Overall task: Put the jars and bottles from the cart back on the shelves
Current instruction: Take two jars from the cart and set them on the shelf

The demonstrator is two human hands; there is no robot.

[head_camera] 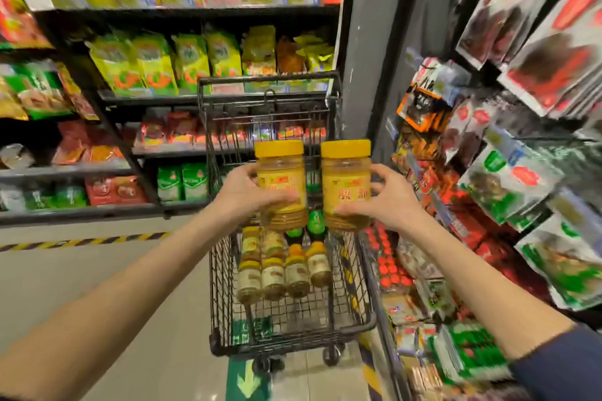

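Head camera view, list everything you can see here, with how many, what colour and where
Large jars: two, yellow lids and labels, held upright side by side above the cart.
Cart: one, black wire, centre of the aisle.
Small jars: about seven or eight, yellow or orange lids, lying in the cart; exact count blurred.
Green-capped bottles: at least two, dark, in the cart behind the small jars.
Left shelves: black, stocked with yellow-green, red and green packets.
Right racks: hanging packets, red, white and green; too blurred to count.
Floor stripe: one, yellow and black, at left.
Left hand: gripping the left large jar.
Right hand: gripping the right large jar.
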